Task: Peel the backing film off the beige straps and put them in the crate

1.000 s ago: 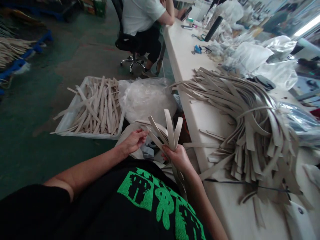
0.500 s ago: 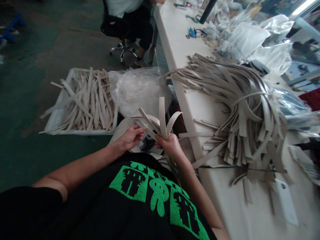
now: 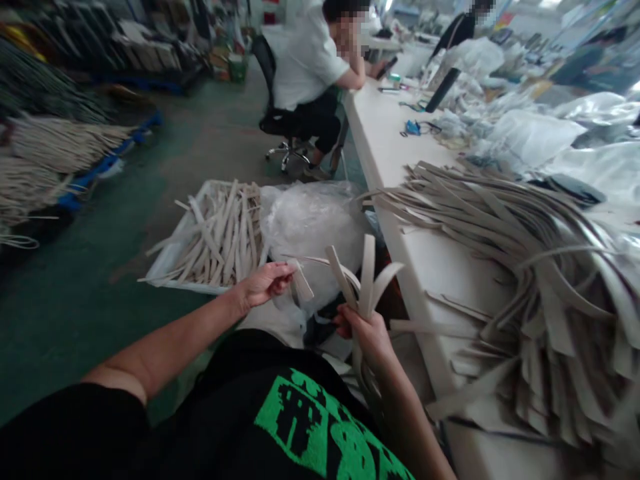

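Note:
My right hand [image 3: 366,331] is closed around several flat beige strips [image 3: 368,273]. Their upper ends fan out above the fist, and their lower lengths hang beside my forearm. Off to the left, the fingers of my left hand [image 3: 267,283] pinch a short, thin pale strip [image 3: 303,285]; whether it is film or the same material as the others, I cannot tell. A gap separates my two hands, over my lap. On the table to the right of my right hand lies a big heap of similar beige strips [image 3: 555,307], some overhanging the edge.
A white crate [image 3: 163,270] of rough beige strips stands beyond my left hand, beside a clear plastic bag [image 3: 315,217]. The white table [image 3: 373,137] runs along my right. A seated co-worker [image 3: 307,63] holds a phone. Loaded blue pallets [image 3: 75,200] stand left.
My left hand has moved left, away from the strips in my right hand, with the thin pale strip in its fingers. The view has tilted up, showing more of the room.

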A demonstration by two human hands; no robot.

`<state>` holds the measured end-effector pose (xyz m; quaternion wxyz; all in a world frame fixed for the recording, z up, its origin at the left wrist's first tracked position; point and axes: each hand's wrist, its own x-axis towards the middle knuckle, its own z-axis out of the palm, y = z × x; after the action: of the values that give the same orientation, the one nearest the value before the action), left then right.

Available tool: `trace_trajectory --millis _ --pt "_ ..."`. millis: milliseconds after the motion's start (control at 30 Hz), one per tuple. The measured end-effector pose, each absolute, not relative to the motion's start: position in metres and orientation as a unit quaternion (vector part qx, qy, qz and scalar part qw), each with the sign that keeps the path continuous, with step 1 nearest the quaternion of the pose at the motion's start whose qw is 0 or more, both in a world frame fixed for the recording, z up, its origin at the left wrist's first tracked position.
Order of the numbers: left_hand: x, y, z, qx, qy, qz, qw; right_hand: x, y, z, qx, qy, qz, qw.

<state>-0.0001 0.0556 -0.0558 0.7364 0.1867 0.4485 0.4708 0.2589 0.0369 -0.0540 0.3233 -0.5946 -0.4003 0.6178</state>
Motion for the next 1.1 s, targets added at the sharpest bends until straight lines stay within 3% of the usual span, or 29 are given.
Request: trace_trajectory --millis 167,367,500,600,900,1100 --pt "-0.105 0.120 0.010 0.274 0.536 0.492 0.629 0.277 0.044 -0.086 -0.591 -0.373 0.631 0.338" --pt "-0.188 0.181 0.107 0.404 0.517 0.564 0.501 0.273 0.037 -0.090 -0.570 -0.387 0.645 0.331" --pt "-0.212 0.186 0.125 0.450 0.544 0.572 0.418 0.273 0.038 -0.102 -0.575 -0.394 0.645 0.315" --pt "-0.217 0.174 0.094 0.447 0.579 0.539 0.417 0.272 0.041 -0.112 -0.571 -0.397 0.654 0.299" --pt "-0.209 0.116 -0.098 0.301 0.787 0.319 0.433 0.265 0.036 -0.118 -0.575 -0.404 0.652 0.286" --pt "-0.191 0.080 -0.156 0.250 0.808 0.306 0.436 0.264 0.038 -0.133 -0.579 -0.397 0.666 0.253"
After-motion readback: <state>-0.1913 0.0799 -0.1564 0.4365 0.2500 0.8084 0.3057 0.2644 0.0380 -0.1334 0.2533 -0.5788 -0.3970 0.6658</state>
